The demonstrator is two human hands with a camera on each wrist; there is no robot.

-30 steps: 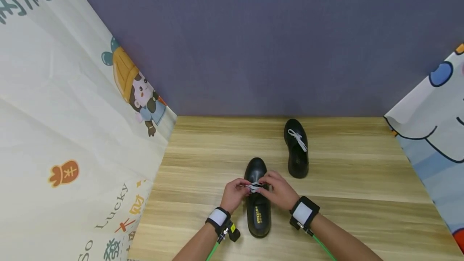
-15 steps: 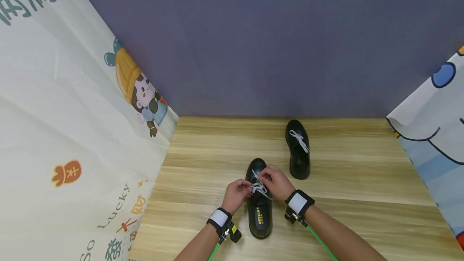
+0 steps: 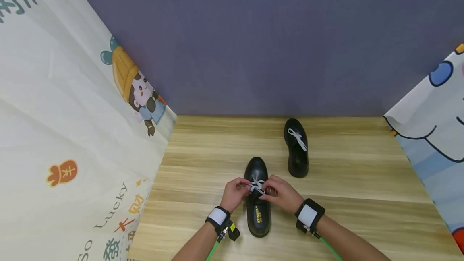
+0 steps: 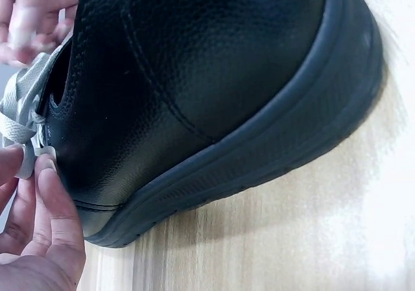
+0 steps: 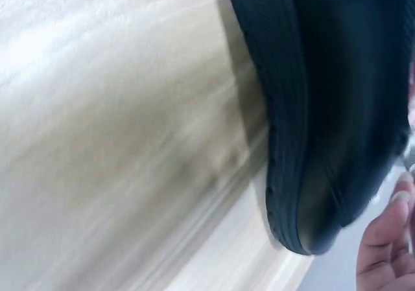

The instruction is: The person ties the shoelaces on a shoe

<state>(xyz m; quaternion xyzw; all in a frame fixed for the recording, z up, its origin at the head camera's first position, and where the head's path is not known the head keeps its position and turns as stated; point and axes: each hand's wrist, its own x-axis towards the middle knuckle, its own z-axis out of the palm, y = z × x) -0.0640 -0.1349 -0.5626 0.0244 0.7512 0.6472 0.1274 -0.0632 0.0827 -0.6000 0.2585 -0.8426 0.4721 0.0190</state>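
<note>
A black leather shoe (image 3: 256, 168) stands on the wooden floor, toe pointing away, its white shoelace (image 3: 257, 185) crossed and looped over the opening. My left hand (image 3: 233, 193) pinches the lace at the shoe's left side. The left wrist view shows its thumb and fingertips (image 4: 48, 164) together on the flat white lace (image 4: 26, 100). At the other side is my right hand (image 3: 280, 192), fingers bent at the lace, thumb apart from the index finger. I cannot tell whether it grips a strand. In the right wrist view its fingertips (image 5: 402, 197) sit near the edge beside the shoe (image 5: 350, 109).
A second black shoe (image 3: 298, 160) with its white lace tied in a bow stands ahead to the right. Beyond the wooden surface (image 3: 210, 144) lies a dark grey-blue surface (image 3: 275, 43). Printed cloths flank it, one at left (image 3: 72, 124) and one at right (image 3: 427, 132).
My right hand first moved forward, drawing a lace end toward the toe, then came back beside the loops with thumb and finger spread. My left hand keeps its pinch at the lace.
</note>
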